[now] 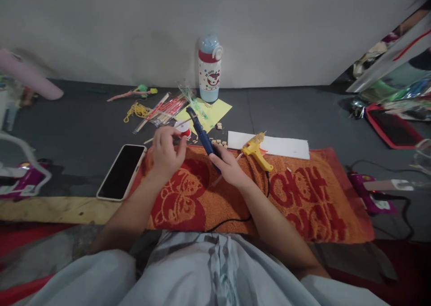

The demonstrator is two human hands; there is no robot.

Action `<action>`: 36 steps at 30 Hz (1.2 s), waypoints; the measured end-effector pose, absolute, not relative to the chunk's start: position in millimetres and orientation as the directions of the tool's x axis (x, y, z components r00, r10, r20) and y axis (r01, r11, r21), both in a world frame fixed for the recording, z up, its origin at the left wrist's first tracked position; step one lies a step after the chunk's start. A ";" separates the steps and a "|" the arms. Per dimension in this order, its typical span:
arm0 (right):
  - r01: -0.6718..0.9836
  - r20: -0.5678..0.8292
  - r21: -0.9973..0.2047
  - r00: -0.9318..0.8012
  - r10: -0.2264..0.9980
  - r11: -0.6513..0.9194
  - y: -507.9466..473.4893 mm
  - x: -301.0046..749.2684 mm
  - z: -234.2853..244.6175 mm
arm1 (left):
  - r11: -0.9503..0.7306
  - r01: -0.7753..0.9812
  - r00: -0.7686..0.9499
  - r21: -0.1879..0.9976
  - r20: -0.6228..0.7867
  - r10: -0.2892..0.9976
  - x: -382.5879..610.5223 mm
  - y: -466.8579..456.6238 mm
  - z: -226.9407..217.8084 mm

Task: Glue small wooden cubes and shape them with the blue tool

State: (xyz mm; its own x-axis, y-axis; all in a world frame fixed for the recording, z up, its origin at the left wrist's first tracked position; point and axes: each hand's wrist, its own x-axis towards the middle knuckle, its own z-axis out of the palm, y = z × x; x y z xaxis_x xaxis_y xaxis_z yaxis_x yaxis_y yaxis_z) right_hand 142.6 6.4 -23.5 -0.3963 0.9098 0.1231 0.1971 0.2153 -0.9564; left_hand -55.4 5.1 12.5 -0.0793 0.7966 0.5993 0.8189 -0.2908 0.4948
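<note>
Holding blue tool (201, 133) near capped bottle (209, 70)

Free: dark grey floor (84, 126) L of black smartphone (121, 171), also R-rear past tall blue-white drink bottle (209, 70). R half of orange-red terry towel (303, 207) bare.
Blocked: centre-rear packed w/ red stick bundle (164, 111), yellow paper sheet (215, 111), small wooden bits (218, 141). Mid lane taken: left hand (166, 155) pinching small red-white piece (184, 130), right hand (229, 167) w/ dark blue glue gun (202, 133) angled rearward. Yellow plastic glue gun (256, 151) + white paper strip (286, 146) just R; black cord (232, 220) crosses towel.
</note>
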 end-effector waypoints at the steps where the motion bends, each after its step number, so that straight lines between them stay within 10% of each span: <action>1: 0.165 0.126 -0.965 -0.382 0.915 0.202 5.9 139.0 -25.0 | -0.286 0.793 -0.041 0.537 0.517 0.855 -51.3 3.2 11.7; 7: 0.051 0.088 -0.992 -0.374 0.923 0.115 2.4 122.7 -34.1 | -0.099 0.363 0.147 0.926 0.048 0.988 -33.2 7.7 -7.2; 13: 0.044 0.059 -0.995 -0.420 0.906 0.085 1.8 118.7 -41.1 | 0.074 0.030 0.123 0.997 -0.077 0.989 -24.7 9.2 -14.7; 36: 0.080 0.098 -0.987 -0.371 0.924 0.137 -0.8 115.5 -42.5 | 0.018 0.091 0.027 0.996 -0.021 0.999 -21.2 5.7 -16.8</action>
State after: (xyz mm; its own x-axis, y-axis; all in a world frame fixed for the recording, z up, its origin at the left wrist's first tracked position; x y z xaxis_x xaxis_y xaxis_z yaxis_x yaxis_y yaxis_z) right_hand 115.5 -0.8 -42.5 -0.3708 0.9235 0.0981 0.0802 0.1370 -0.9873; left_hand -21.2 5.7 -16.8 0.0269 0.9994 -0.0207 0.0913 0.0182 0.9957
